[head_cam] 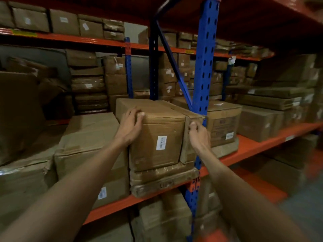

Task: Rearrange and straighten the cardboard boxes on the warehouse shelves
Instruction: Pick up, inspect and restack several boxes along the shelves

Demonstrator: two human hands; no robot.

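A brown cardboard box (157, 133) with a white label on its front stands on the middle shelf, on top of a flat taped box (164, 180). My left hand (130, 127) grips its upper left front corner, thumb on the front edge. My right hand (198, 133) holds a narrow cardboard box (187, 147) that stands pressed against the big box's right side, beside the blue upright (202, 84).
A wide low box (90, 151) lies to the left. Another labelled box (223, 124) stands right of the upright, with more boxes (258, 123) along the orange shelf beam (253, 147). Stacked boxes fill the rear racks and the shelf below.
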